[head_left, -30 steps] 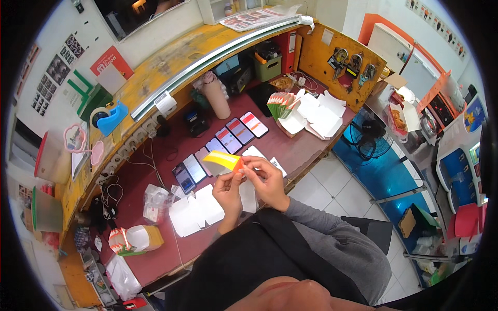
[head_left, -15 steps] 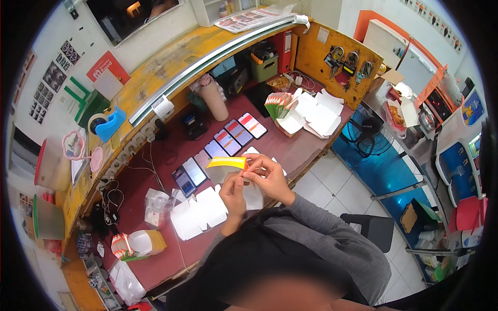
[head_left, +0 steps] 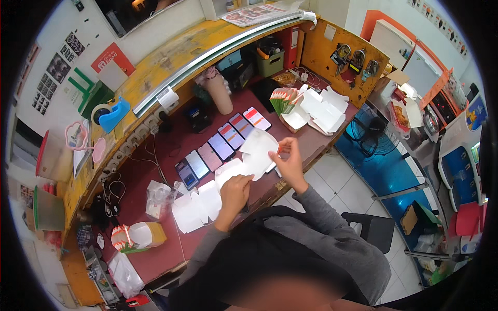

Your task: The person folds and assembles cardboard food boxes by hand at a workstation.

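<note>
Phones (head_left: 223, 142) lie in a row on the tabletop (head_left: 166, 259), with card (head_left: 209, 199) in front. Boxes (head_left: 328, 112) are to their right, a bag (head_left: 157, 200) to their left. A ledge (head_left: 171, 56) runs behind.

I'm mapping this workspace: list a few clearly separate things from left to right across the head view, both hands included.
Green-rimmed tub, blue tape dispenser, clear plastic packet, left hand, right hand, black fan.

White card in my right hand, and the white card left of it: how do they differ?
The held card is pinched by the right hand; the desk card lies flat. The held card reaches right past the left hand; the desk card lies to that hand's left. Both look white.
</note>
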### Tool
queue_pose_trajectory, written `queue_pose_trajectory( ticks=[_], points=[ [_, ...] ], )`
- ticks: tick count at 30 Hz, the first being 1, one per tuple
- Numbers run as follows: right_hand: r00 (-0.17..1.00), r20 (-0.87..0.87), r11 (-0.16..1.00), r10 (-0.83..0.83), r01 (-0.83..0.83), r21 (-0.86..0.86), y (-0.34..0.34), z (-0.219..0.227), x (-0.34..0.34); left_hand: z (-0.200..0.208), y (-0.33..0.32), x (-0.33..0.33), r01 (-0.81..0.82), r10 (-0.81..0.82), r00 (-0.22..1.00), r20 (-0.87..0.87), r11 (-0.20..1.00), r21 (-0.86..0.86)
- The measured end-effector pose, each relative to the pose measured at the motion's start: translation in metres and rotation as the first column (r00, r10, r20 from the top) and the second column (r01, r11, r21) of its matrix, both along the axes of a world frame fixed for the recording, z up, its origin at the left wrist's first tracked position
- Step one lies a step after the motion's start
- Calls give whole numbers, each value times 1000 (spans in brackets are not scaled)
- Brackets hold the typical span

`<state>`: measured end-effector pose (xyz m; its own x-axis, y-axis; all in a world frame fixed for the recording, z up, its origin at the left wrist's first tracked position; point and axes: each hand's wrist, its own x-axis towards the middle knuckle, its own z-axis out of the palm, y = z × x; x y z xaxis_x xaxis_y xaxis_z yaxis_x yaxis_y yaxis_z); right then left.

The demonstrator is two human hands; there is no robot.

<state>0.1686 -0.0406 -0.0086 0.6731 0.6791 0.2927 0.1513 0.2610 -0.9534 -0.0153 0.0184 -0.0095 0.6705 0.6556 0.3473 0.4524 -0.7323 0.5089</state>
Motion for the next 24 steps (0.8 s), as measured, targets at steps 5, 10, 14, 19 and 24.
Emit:
queue_pose_trajectory(
  ticks=[5,10,14,19,24],
  points=[
    [371,903,960,215,89,-265,-25,-8,5,22,23,-22,244,-309,912,-270,937,-250],
    [671,333,744,663,-538,-397,-46,11,-2,45,33,-23,403,-549,821,-157,752,-522],
    [675,317,744,666,-575,-340,-58,40,-1,47,43,-20,462,-620,783,-36,620,-634],
    [527,600,759,601,-613,-221,-58,62,-10,57,54,-13,418,-731,667,-148,531,-737],
    [509,786,847,350,-530,-34,-54,65,-16,75,54,8,586,-813,579,63,361,-726]
  ],
)
